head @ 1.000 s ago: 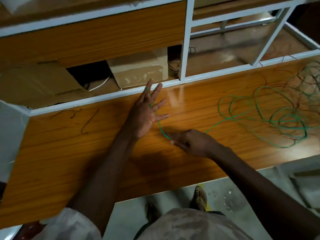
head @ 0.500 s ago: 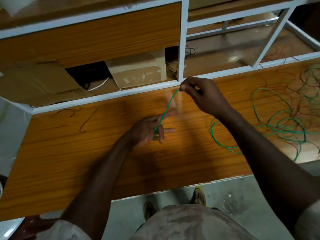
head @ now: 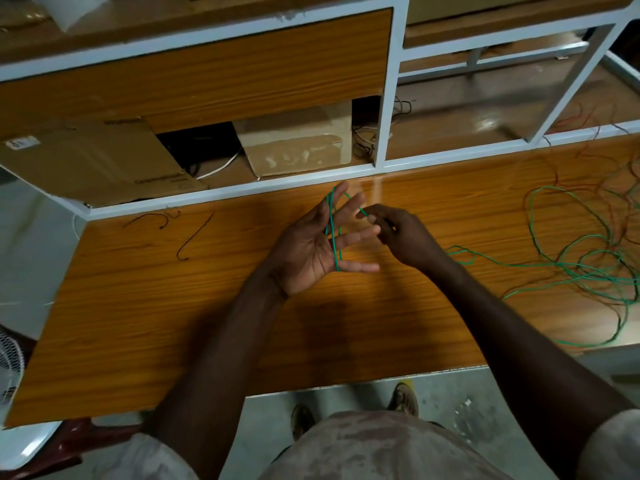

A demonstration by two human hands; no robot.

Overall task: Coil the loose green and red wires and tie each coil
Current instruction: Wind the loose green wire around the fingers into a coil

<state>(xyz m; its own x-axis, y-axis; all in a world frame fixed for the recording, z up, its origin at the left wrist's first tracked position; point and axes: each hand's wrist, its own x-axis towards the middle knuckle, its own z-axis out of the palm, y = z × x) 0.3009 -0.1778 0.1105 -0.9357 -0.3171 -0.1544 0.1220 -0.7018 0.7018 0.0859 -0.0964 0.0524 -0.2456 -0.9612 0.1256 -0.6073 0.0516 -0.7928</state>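
Coiling step in hand, early stage: only a few turns of thin green insulated wire (head: 333, 233) wound around the spread fingers of the left hand (head: 311, 251), from the upper finger down to the little finger. Left hand held open, palm up, fingers straight and fanned, above the middle of the orange wood-grain worktop (head: 173, 306), near its back edge. Right hand (head: 398, 233) just beside the left fingertips, fingers curled and pinching the free run of the same wire. From there, long trail of wire across the worktop to a loose green tangle (head: 588, 271) at the right end, partly hanging over the front edge. Thin red wires (head: 620, 209) mixed into that tangle, near the back right corner, untouched so far.

Next move, by judgement: another pass of the pinched wire around the spread fingers, with light tension so the earlier turns do not slip off; much slack left to pull in, and risk of snagging in the tangle. Tying not yet possible.

Around: two short dark wire scraps (head: 194, 237) lying towards the left end of the worktop. Behind the back edge, white-framed shelving (head: 384, 98) with a brown cardboard box (head: 294, 143) and a flat cardboard sheet (head: 93, 157). Grey concrete floor below the front edge; dim light.
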